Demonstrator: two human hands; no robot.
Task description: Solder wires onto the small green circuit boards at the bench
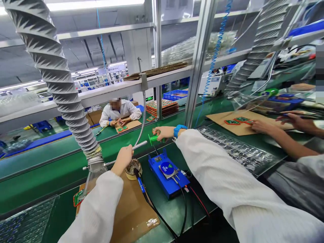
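My left hand is closed around a thin silver metal tube, near the lower end of a flexible metal gooseneck. My right hand, with a blue wristband, has its fingers on a green spool-like piece behind a blue box-shaped device. That device carries a round label and cables. Between my arms, a soldering iron rests with its tip end in a round holder. Partly hidden by my left sleeve is a green circuit board with an orange edge.
A grey ribbed duct hangs at left, its clear hood low over the bench. Cardboard lies beneath my left arm. Clear trays sit at right, beside a co-worker's hands. Another person works opposite.
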